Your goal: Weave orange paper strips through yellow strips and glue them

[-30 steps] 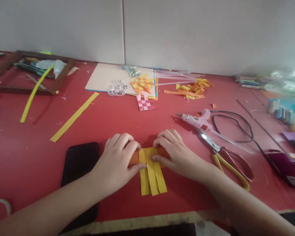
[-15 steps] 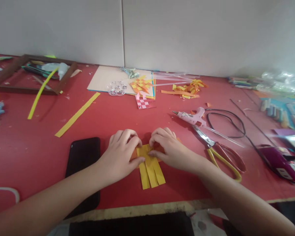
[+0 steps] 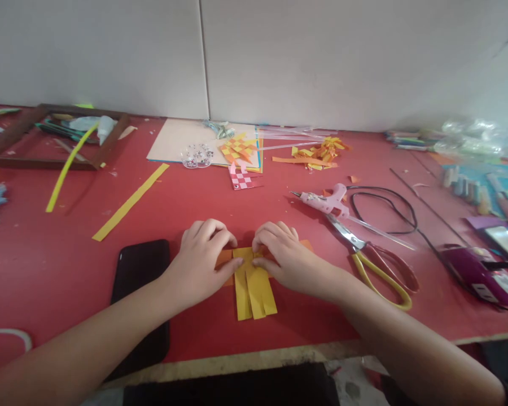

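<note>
Yellow paper strips (image 3: 254,290) lie side by side on the red table in front of me, their lower ends hanging loose toward the table's near edge. They cross over orange paper (image 3: 224,257), which shows at both sides and is partly hidden by my fingers. My left hand (image 3: 203,256) is closed at the upper left edge of the strips, thumb on the paper and index finger curled above it. From the other side, my right hand (image 3: 285,256) pinches the strips near their upper right, its thumb pressed on the yellow paper.
Left of the strips lies a black phone (image 3: 139,265), with a loose yellow strip (image 3: 131,202) beyond it. A pink glue gun (image 3: 328,202) and scissors (image 3: 345,231) lie to the right. Farther back are a pink checkered paper fish (image 3: 240,177) and a wooden frame (image 3: 42,163).
The loose lower ends of the yellow strips have drawn closer together. Both hands stay at the paper, fingers slightly shifted. The whole view has moved a little.
</note>
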`<state>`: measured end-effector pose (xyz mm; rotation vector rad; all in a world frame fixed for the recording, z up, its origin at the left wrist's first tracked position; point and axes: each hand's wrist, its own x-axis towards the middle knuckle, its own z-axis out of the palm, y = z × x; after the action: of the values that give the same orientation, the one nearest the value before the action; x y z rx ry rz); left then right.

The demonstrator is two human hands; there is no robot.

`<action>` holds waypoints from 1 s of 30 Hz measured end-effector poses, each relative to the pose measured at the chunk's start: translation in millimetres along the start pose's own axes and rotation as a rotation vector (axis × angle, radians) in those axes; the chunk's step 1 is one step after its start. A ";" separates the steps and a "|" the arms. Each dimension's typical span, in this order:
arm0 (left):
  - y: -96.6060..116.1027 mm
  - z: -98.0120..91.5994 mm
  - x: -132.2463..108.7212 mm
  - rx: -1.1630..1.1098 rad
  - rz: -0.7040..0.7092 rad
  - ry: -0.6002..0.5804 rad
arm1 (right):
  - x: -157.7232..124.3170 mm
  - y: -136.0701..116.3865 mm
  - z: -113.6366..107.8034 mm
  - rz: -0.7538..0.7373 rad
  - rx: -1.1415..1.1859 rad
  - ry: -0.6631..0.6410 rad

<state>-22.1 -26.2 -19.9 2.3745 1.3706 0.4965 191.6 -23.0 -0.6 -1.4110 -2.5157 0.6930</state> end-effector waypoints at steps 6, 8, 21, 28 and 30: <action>0.6 0.3 0.0 -0.028 0.029 -0.014 | 1.9 2.9 3.9 -0.059 0.052 0.077; -0.1 1.1 0.8 -0.042 0.031 -0.007 | 3.8 3.0 7.1 -0.083 0.074 0.128; 0.3 -7.7 8.3 -0.210 -0.019 0.089 | 12.6 3.0 21.3 -0.188 0.047 0.153; 7.9 -10.6 -0.6 -0.272 0.053 -0.005 | 13.9 5.0 23.4 -0.244 0.058 0.213; 5.0 -9.5 0.0 -0.225 0.051 0.020 | 13.9 7.3 24.3 -0.280 0.065 0.252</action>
<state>-22.7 -27.4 -9.3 2.2312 1.1962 0.6543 180.8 -15.6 -26.4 -1.0241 -2.4013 0.5042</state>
